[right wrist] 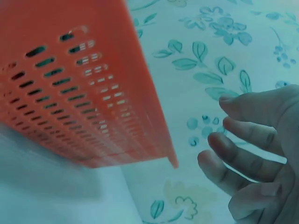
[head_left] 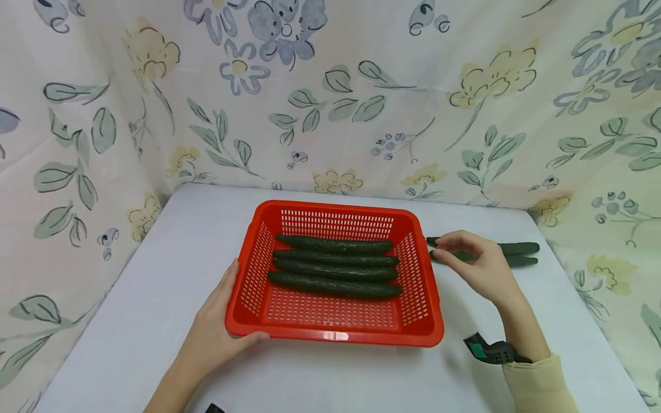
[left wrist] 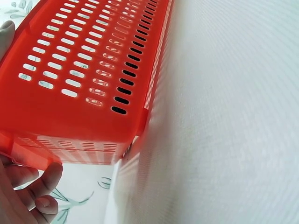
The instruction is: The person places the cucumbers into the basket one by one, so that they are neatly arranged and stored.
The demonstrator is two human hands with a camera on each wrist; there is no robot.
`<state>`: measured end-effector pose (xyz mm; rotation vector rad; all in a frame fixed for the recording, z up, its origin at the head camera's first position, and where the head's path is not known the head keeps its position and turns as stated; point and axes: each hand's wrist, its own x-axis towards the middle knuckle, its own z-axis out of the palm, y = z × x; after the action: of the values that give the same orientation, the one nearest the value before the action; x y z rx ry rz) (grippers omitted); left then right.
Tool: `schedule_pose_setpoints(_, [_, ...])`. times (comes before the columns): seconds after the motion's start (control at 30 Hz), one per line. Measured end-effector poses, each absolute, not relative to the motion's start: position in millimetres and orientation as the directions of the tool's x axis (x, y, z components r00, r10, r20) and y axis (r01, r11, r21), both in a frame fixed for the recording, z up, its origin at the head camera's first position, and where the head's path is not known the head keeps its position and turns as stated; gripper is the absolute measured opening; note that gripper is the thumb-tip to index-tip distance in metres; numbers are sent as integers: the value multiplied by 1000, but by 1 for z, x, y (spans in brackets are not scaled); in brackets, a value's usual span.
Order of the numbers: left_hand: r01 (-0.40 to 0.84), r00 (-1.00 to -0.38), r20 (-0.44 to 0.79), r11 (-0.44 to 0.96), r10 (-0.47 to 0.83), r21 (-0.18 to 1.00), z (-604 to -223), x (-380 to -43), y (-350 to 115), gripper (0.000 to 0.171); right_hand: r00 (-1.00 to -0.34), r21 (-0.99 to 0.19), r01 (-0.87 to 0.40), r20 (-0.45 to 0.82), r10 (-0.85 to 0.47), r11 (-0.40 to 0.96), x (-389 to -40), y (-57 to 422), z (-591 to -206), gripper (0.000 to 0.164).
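A red plastic basket [head_left: 335,335] with slotted walls stands in the middle of the head view. Inside lie several dark green cucumbers [head_left: 333,285], side by side and lengthwise. My left hand [head_left: 219,327] grips the basket's near left corner, thumb along the front rim and fingers at the left side; the left wrist view shows its fingertips [left wrist: 51,175] curled at the rim. To the right of the basket, my right hand [head_left: 482,267] hovers with loosely bent fingers and holds nothing. Two more cucumbers [head_left: 518,248] are behind it, partly hidden by the hand.
The white table [head_left: 155,298] reaches back to a floral curtain [head_left: 320,115], which also hangs along the left and right sides. A black strap with a green patch [head_left: 493,351] circles the right wrist, above a pale yellow sleeve [head_left: 537,384].
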<state>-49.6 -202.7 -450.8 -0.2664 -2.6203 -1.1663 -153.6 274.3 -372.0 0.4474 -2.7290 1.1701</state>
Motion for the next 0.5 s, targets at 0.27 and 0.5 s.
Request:
schedule_pose_setpoints(0.27, [283,-946,316,654,71,702,-450,-50,-200,138,-950,-674,-306,261,-170,673,-157,294,-381,17])
schedule_pose_setpoints(0.5, [269,-949,311,667,59,695,-450,-49,-201,138,-964,-656,-254,234,-129,710,-168,308,-395,22])
